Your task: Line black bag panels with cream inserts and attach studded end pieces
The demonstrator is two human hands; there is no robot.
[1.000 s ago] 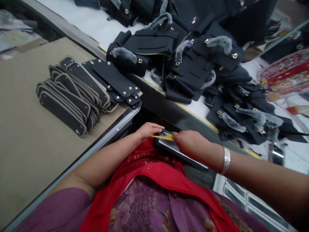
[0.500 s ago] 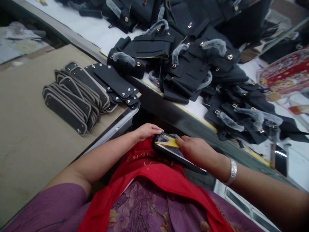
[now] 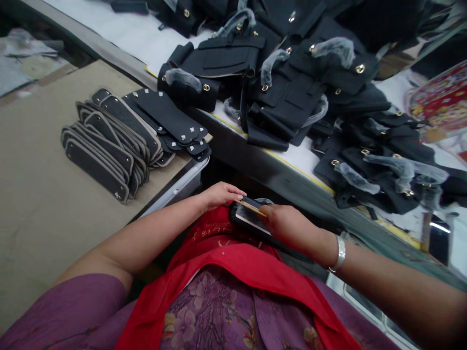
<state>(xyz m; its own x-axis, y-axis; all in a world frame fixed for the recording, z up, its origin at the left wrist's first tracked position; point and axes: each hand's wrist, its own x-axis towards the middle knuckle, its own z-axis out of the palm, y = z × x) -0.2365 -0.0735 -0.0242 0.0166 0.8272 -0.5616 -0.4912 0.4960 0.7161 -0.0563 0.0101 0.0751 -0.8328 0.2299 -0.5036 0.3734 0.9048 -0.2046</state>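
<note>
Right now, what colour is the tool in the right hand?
The tool is yellow; best in the head view.

panels stacked on left table, bags piled on bench ahead, hands before apron

A brown-topped table is seen at left, where 2 groups of pieces are laid: black panels with grey edging, overlapped in a slanting stack and dotted with small studs, and, just beside them, plain black panels marked with white squares. Beyond, a white-covered bench, trimmed along its near edge with a yellow strip, is heaped with black bags. Gold-coloured fittings are borne by the bags, and several handles are wrapped in clear plastic. At right, a red patterned article is partly cut off.
</note>
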